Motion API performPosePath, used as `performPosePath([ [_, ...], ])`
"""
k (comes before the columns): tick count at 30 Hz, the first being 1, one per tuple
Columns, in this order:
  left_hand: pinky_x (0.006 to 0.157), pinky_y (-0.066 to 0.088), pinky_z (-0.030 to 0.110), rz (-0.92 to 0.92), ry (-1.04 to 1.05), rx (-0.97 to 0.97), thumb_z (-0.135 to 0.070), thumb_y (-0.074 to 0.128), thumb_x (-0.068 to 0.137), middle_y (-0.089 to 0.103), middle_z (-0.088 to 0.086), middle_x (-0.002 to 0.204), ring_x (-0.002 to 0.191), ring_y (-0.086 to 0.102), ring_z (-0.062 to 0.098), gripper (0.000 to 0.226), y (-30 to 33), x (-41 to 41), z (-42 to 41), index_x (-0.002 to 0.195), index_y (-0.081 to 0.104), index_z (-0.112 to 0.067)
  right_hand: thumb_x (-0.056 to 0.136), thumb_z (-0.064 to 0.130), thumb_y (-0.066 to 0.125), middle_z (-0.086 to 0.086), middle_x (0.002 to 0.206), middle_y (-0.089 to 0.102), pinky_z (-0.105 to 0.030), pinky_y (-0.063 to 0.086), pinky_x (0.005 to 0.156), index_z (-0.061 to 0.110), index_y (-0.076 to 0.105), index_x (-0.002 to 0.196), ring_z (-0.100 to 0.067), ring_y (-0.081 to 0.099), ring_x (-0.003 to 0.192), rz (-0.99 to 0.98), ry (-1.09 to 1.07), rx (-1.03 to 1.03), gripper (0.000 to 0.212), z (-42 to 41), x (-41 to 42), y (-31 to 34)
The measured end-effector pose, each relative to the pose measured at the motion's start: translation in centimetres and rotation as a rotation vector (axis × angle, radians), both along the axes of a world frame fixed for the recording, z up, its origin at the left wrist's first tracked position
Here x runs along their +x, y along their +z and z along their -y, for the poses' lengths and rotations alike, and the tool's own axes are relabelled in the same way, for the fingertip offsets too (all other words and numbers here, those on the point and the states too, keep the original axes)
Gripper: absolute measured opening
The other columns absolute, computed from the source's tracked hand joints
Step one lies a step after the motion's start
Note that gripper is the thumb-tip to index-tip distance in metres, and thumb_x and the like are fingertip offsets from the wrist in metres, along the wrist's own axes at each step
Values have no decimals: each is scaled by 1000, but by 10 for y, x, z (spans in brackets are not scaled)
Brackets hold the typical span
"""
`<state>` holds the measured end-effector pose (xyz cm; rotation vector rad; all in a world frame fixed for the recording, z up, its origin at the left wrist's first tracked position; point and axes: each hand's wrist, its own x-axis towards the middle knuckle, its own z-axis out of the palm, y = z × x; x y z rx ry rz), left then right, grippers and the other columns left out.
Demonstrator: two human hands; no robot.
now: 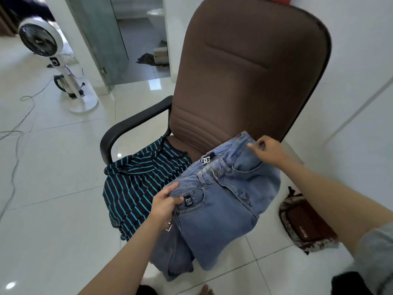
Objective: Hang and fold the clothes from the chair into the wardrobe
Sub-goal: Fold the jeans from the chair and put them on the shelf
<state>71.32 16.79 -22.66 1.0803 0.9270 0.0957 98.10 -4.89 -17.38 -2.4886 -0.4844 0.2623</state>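
Two hands hold a pair of light blue jeans (223,201) over the seat of a brown office chair (251,67) in the head view. At about seven o'clock from the frame's middle, the left hand (164,204) pinches the waistband at one end, its thumb lying over the denim beside a small black patch on the pocket and its fingers curled underneath. At about three o'clock, the right hand (269,151) grips the other end of the waistband, fingers bent and clamped on the cloth close to the chair back. The jeans hang folded, the legs dropping toward six o'clock past the front edge of the seat. A black label shows at the top of the waistband between the two hands.

Under and to the nine o'clock side of the jeans lies a black shirt with teal stripes (136,186), spread over the seat and spilling off its near edge. A darker grey garment (172,252) hangs below the jeans at six o'clock, touching them. The chair's black armrest (127,128) curves at nine o'clock.

On the white tiled floor (53,188), a white standing fan (40,37) stands at ten o'clock with a cable trailing from it. A brown bag (308,226) lies on the floor at four o'clock, just beside the chair. An open doorway (138,39) shows at twelve o'clock.
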Motion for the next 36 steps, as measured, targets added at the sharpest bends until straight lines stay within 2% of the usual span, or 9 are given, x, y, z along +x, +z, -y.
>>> performPosePath([
  [2,97,50,42,37,-104,112,18,60,77,59,8,129,107,61,23,59,17,2,3,123,61,-17,89,35,64,-6,67,51,-31,31,55,9,52,79,-23,48,64,43,53,-37,30,7,-12,17],
  [7,72,50,12,166,-272,304,18,59,80,53,1,135,110,57,12,61,58,2,11,134,53,-11,88,20,66,2,59,43,-31,32,57,15,46,74,-23,46,59,228,24,103,25,28,-43,44],
  [9,76,51,13,225,-315,375,17,61,80,53,1,135,115,54,13,60,69,-1,9,133,53,-10,87,18,67,1,61,46,-32,34,58,14,49,75,-24,48,61,313,-13,139,22,33,-60,59],
  [13,97,50,35,350,-388,542,7,69,79,60,-3,124,117,56,13,52,98,-11,-2,123,60,-17,88,18,65,-4,63,51,-30,36,57,7,55,81,-21,47,58,470,-94,214,17,39,-101,91],
  [16,86,52,16,436,-410,582,5,72,77,62,-5,117,107,60,6,49,125,-19,-10,118,60,-19,90,18,64,-4,58,49,-24,32,51,6,53,82,-12,45,52,521,-179,240,18,39,-135,115],
  [20,77,49,7,567,-441,569,6,73,76,62,-9,112,93,60,-13,48,165,-31,-14,118,61,-14,90,20,63,-2,60,50,-27,28,55,9,56,84,-19,47,56,574,-318,296,14,28,-181,147],
  [25,88,53,22,707,-466,534,3,76,75,64,-2,117,103,63,5,50,223,-40,-8,119,61,-16,88,22,66,-4,61,58,-13,35,53,17,61,82,-6,49,53,628,-329,478,9,-5,-243,186],
  [30,90,54,42,805,-545,503,3,72,78,67,7,113,103,65,20,45,276,-47,5,117,60,-16,91,19,63,7,72,65,-18,43,59,15,65,86,-4,57,63,638,-218,706,7,-45,-286,213],
  [36,78,56,40,825,-642,434,4,51,93,70,1,99,88,67,17,34,315,-57,8,124,56,-11,93,14,60,11,82,67,-17,47,67,14,65,95,-4,61,75,587,-63,831,6,-51,-300,233],
])
